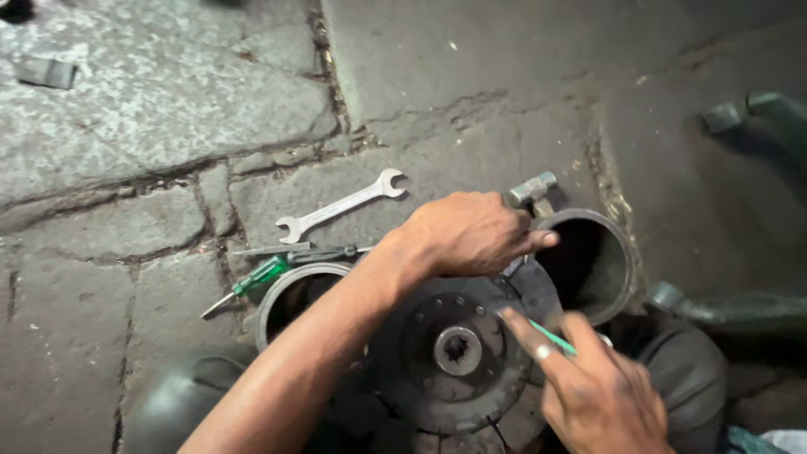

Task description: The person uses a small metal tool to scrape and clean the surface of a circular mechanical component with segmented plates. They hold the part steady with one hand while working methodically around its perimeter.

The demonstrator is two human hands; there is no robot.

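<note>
Left hand [466, 234] pressing on the dark round clutch disc [454, 353] at its 1 o'clock edge, fingers curled over the rim. Right hand [601, 382] at 3 o'clock, fingers pinching a thin green tool [551, 336]. Best done by steadying the disc firmly, guiding the tip slowly. Wrench [340, 206] lying on the stone floor [126, 126] at 11 o'clock.

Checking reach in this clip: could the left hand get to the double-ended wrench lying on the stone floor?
Probably yes. The wrench lies bare on the stone floor, just beyond the left hand, with nothing between them. That hand now rests on the round clutch disc, so it would have to let go first.
</note>
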